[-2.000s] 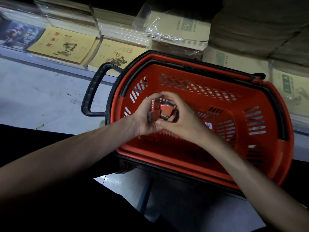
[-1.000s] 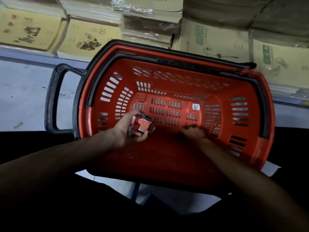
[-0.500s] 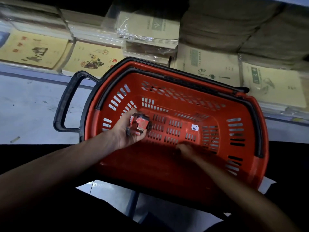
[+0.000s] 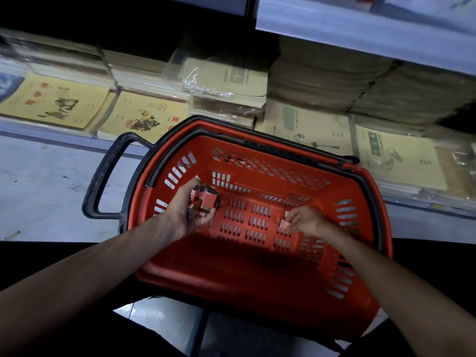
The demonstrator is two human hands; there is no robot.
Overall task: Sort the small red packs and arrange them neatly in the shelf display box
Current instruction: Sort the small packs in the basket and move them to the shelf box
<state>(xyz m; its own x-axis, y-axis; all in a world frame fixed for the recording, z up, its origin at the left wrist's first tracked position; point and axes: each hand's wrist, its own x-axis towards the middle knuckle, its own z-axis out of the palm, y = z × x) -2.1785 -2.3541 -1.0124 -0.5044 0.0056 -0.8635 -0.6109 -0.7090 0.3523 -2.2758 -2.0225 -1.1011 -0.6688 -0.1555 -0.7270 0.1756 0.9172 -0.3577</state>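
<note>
Black plastic forms the loop handle (image 4: 103, 181) that sticks out from the left end of the red basket (image 4: 257, 287). Left of the basket lies pale floor (image 4: 46, 191). Beyond its far left corner, yellow notebooks (image 4: 51, 101) lie flat in stacks.

Inside the basket, close to its left wall, the left hand (image 4: 185, 215) is held up with its fingers curled round a bunch of small red packs (image 4: 206, 202). They sit jumbled at different angles in the grip, and how many there are cannot be told.

Right of the basket's centre, the right hand (image 4: 305, 220) reaches low to the slotted bottom. Its thumb and fingertips pinch one more red pack (image 4: 284, 224) by the edge. Whether this pack touches the basket's bottom cannot be told. The two hands are well apart, with bare slotted bottom between them.

Beyond the basket's far right rim lie more stacks of paler booklets (image 4: 396, 155), some wrapped in clear film. Both forearms come in over the basket's near rim.
</note>
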